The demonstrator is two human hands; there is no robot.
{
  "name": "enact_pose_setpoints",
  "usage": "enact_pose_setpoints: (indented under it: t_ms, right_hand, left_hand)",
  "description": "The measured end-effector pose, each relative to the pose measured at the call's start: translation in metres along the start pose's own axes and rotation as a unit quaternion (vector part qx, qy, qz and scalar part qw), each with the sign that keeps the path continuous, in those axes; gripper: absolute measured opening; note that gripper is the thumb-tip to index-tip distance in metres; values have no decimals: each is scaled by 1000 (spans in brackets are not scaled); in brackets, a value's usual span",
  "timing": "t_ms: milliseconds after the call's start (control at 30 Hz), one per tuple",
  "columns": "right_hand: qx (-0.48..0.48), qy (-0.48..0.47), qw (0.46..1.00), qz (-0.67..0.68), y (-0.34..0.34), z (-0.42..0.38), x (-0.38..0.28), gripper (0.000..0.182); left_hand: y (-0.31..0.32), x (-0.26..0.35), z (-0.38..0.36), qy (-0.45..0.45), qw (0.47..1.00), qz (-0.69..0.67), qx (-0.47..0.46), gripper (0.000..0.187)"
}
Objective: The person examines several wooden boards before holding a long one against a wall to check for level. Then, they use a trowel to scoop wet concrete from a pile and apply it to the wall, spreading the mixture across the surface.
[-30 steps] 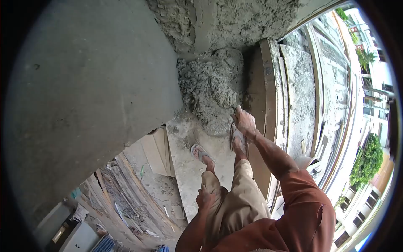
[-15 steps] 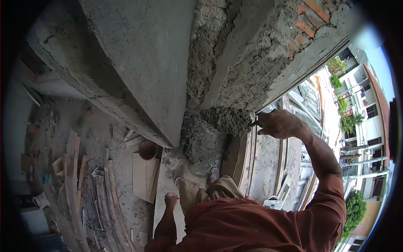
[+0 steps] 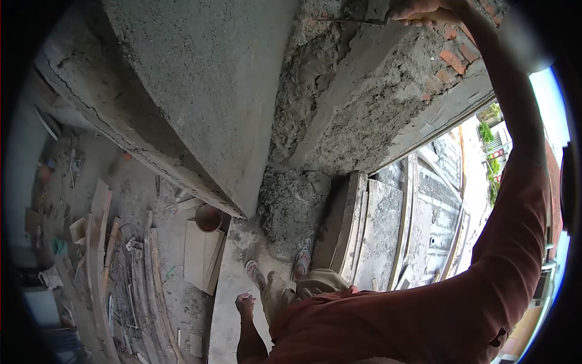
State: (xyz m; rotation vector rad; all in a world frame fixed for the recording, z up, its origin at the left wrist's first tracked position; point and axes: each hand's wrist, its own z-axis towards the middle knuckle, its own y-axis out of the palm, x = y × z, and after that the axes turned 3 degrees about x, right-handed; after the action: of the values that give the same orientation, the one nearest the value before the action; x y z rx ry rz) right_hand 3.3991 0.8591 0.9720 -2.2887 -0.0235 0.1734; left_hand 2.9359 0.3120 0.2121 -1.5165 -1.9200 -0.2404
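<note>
My right hand (image 3: 418, 11) is raised to the top of the view, its fingers wrapped round a trowel (image 3: 377, 13). The trowel's blade lies against the rough mortar on the wall (image 3: 364, 109), its edge partly cut off by the frame. Wet grey mortar (image 3: 294, 209) is heaped at the foot of the wall, in front of my feet. Down by my side, my left hand (image 3: 245, 305) is closed in a fist; a pale spot shows at the fingers, too small to name.
A smooth concrete column (image 3: 206, 91) rises to the left of the wall. Exposed bricks (image 3: 453, 60) show at upper right. Below left lie planks (image 3: 154, 273), boards (image 3: 200, 255) and a round bucket (image 3: 208, 218). A ledge (image 3: 351, 224) borders the open side at right.
My right hand has risen from beside the mortar heap to high on the wall. The load of mortar seen on the trowel before no longer shows there. My left hand stays low and closed.
</note>
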Motion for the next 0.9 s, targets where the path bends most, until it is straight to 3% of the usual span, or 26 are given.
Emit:
enact_pose_setpoints:
  t_ms: [33, 100, 133, 167, 200, 300, 400, 433, 467, 533, 600, 667, 733, 900]
  right_hand:
    - [-3, 0, 1000, 2, 6, -1, 7, 30]
    - [206, 163, 939, -222, 31, -5, 22, 47]
    - [192, 64, 963, -177, 55, -6, 2, 48]
    - [197, 106, 958, -178, 76, 25, 32, 46]
    - [159, 32, 978, -133, 105, 41, 27, 42]
    - [123, -18, 991, 56, 195, 137, 66, 37]
    - [162, -78, 982, 49, 240, 196, 82, 29]
    - [212, -116, 963, 117, 252, 217, 103, 29]
    - [262, -150, 935, 186, 257, 218, 106, 29]
    - [279, -112, 923, 238, 247, 204, 114, 33]
    - [374, -107, 919, 60, 232, 184, 115, 38]
    - [364, -77, 927, 42, 226, 171, 107, 41]
    - [436, -67, 897, -23, 226, 162, 98, 41]
    - [462, 12, 882, -91, 214, 130, 69, 34]
  left_hand:
    - [-1, 0, 0, -10, 1000, 13, -5, 27]
    - [1, -2, 5, -40, 999, 10, -18, 28]
    - [1, 0, 9, -66, 997, 6, -32, 28]
    - [2, 4, 13, -66, 997, 4, -32, 28]
    - [4, 10, 17, -53, 998, -13, -39, 29]
    - [10, 37, 28, -9, 999, -42, -33, 30]
    - [1, 64, 25, 52, 998, -29, -9, 32]
    - [-3, 67, 23, 59, 998, -38, -1, 32]
    - [-8, 68, 22, 67, 997, -46, 6, 33]
    - [-15, 65, 16, 70, 997, -36, 17, 34]
    - [-22, 53, 12, 28, 999, -16, 40, 31]
    - [-26, 27, 10, 15, 999, -7, 40, 27]
    - [-28, 4, 8, -59, 998, -3, 12, 25]
    - [-14, -27, 9, -63, 998, -22, -4, 27]
